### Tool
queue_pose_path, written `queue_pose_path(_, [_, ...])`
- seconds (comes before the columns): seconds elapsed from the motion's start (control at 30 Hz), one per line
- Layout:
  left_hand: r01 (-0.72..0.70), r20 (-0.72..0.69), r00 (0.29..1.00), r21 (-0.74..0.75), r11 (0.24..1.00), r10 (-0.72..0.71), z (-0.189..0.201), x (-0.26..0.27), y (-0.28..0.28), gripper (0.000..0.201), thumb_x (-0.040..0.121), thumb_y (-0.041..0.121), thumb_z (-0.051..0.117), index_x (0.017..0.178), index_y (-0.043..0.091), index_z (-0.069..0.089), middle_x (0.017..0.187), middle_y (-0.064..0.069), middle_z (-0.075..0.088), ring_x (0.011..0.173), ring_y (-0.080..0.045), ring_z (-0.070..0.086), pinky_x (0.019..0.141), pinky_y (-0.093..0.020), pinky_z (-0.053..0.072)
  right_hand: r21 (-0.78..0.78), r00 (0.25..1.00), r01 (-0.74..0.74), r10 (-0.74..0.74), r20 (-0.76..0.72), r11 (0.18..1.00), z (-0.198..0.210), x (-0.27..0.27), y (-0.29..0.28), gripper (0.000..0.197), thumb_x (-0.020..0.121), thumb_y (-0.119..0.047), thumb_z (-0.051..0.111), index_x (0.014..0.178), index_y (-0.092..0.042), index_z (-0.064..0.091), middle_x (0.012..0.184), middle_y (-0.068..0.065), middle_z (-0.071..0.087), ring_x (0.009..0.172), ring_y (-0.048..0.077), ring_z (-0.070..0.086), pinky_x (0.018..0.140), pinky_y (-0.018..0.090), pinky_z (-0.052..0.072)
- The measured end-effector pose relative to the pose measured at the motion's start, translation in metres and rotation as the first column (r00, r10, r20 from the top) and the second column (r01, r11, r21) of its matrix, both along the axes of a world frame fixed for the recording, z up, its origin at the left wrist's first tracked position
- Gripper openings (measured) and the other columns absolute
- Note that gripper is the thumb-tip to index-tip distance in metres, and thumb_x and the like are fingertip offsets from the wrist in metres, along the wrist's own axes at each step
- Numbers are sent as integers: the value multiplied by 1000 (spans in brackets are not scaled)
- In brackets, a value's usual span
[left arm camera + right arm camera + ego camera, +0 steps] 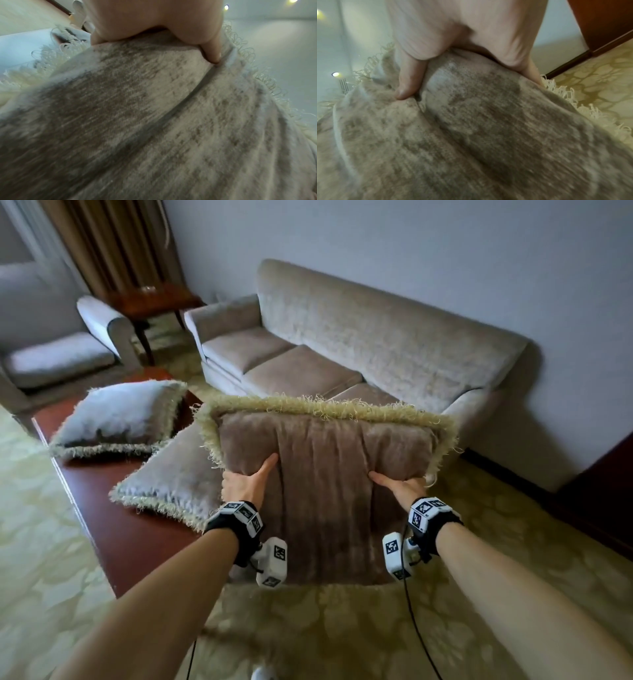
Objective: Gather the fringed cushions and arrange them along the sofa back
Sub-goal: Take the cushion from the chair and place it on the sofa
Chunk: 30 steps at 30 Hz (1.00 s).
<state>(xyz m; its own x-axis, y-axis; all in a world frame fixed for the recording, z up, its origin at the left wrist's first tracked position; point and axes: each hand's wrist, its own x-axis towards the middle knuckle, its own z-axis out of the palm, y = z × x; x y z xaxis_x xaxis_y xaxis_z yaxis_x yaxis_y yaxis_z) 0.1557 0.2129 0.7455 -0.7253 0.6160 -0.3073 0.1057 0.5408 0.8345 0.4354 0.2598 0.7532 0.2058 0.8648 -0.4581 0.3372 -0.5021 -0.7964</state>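
Observation:
I hold a brown velvet cushion [325, 470] with a cream fringe up in the air in front of the beige sofa [359, 344]. My left hand [248, 482] grips its left side with the thumb on the front face, and my right hand [399, 484] grips its right side the same way. The wrist views show the thumbs [212, 52] [407, 86] pressed into the cushion fabric [154, 121] [471, 128]. Two more fringed cushions [120, 416] [174, 477] lie on the dark red coffee table [113, 525] at the left. The sofa seat is bare.
An armchair [61, 344] stands at the far left, with a small wooden side table [154, 299] between it and the sofa, in front of brown curtains. Dark wooden furniture [603, 484] is at the right edge. Patterned carpet [342, 628] covers the floor.

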Motion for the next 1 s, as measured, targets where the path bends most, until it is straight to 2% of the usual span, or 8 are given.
queue_pose_path(0.1, [9, 1, 1000, 42, 999, -9, 13, -4, 38, 116, 57, 76, 73, 139, 1, 35, 139, -18, 48, 127, -37, 47, 108, -45, 36, 24, 998, 11, -12, 55, 1000, 27, -3, 25, 126, 52, -72, 79, 148, -5, 31, 150, 12, 36, 136, 33, 35, 112, 42, 26])
queue_pose_path(0.23, [20, 22, 1000, 75, 997, -22, 21, -18, 103, 119, 54, 77, 73, 139, 2, 37, 139, -18, 49, 126, -38, 49, 107, -45, 38, 73, 998, 51, -53, 16, 996, 30, -14, 86, 134, 39, -74, 80, 144, -4, 34, 141, 13, 48, 125, 35, 48, 109, 44, 35])
queue_pose_path(0.4, [83, 99, 990, 147, 986, -98, 28, -35, 192, 132, 37, 83, 70, 139, 6, 40, 134, -16, 55, 119, -37, 54, 103, -45, 43, 102, 996, 93, -93, -5, 990, 29, -23, 169, 105, 64, -57, 81, 140, 2, 39, 142, 17, 47, 126, 35, 49, 108, 40, 37])
queue_pose_path(0.47, [101, 94, 989, 152, 983, -116, 30, -36, 225, 130, 39, 81, 72, 139, 5, 40, 134, -17, 55, 120, -36, 54, 104, -45, 42, 104, 995, 104, -104, -7, 989, 29, -21, 197, 100, 68, -54, 80, 140, 3, 40, 141, 17, 49, 126, 35, 48, 106, 37, 37])
queue_pose_path(0.57, [127, 92, 985, 176, 976, -145, 34, -32, 267, 131, 37, 82, 72, 139, 5, 42, 132, -17, 57, 119, -35, 56, 103, -45, 43, 83, 991, 135, -134, -15, 987, 29, -16, 227, 100, 69, -52, 80, 141, 3, 38, 142, 17, 48, 128, 35, 47, 107, 38, 34])
queue_pose_path(0.73, [169, 123, 974, 151, 974, -188, 35, -11, 333, 114, 46, 75, 78, 132, 5, 49, 123, -16, 62, 109, -35, 60, 97, -41, 47, 81, 975, 224, -224, -11, 971, 29, 0, 283, 111, 64, -55, 82, 144, 0, 31, 144, 16, 45, 130, 34, 45, 108, 40, 34])
queue_pose_path(0.9, [261, 114, 956, 104, 960, -272, 28, 18, 406, 115, 30, 87, 70, 113, 7, 62, 102, -12, 68, 87, -31, 64, 86, -43, 54, 59, 970, 243, -244, 5, 968, 22, 35, 350, 110, 66, -56, 81, 145, 0, 29, 145, 16, 43, 131, 34, 44, 107, 41, 33])
queue_pose_path(1.0, [282, 95, 951, 113, 953, -293, 29, 42, 453, 110, 41, 81, 76, 123, 10, 59, 90, -5, 66, 74, -24, 61, 76, -34, 52, 56, 973, 232, -232, -4, 971, 27, 56, 392, 108, 62, -58, 81, 141, 1, 37, 141, 16, 49, 127, 35, 48, 106, 40, 36])
